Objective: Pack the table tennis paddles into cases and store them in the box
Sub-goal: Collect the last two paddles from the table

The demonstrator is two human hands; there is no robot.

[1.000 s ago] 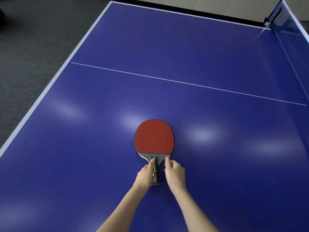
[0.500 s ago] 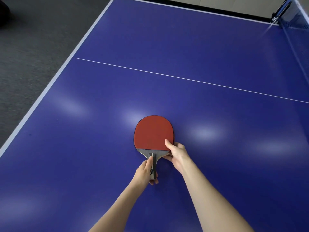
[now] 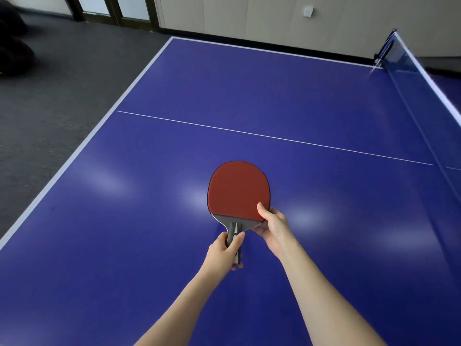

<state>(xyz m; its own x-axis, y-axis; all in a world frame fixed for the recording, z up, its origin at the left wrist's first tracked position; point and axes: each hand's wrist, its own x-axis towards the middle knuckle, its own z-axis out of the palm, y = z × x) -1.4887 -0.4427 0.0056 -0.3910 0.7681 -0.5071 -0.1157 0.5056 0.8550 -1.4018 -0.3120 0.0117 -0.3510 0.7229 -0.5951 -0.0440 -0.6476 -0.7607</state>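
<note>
The person held a single table tennis paddle [image 3: 238,188] over the near half of the blue table [image 3: 287,96], just below the middle of the view. Its red rubber face was turned up, with the blade pointing to 12 o'clock and the handle to 6 o'clock. The left hand [image 3: 223,254] was wrapped round the grey and black handle, its fingers curled under it and its thumb laid across the top, so that only the butt end showed past the palm at 6 o'clock. The right hand [image 3: 274,228] pinched the blade at its 4 o'clock edge. Its thumb pressed on the red rubber and the other fingers were tucked beneath the rim, near where the dark wedge of the neck met the rubber. The two hands were close but not touching, and both bare forearms ran in from the bottom edge of the view. Whether the paddle rested on the table or was held just clear of it could not be told. A thin white line [image 3: 274,137] crossed the table beyond the paddle's tip, from 9 o'clock towards 3 o'clock. The net [image 3: 409,58] stood at 2 o'clock, along the table's right side. Dark grey carpet [image 3: 62,96] lay off the table's edge at 10 o'clock, and a pale panelled wall [image 3: 249,18] ran behind the table at 12 o'clock.
</note>
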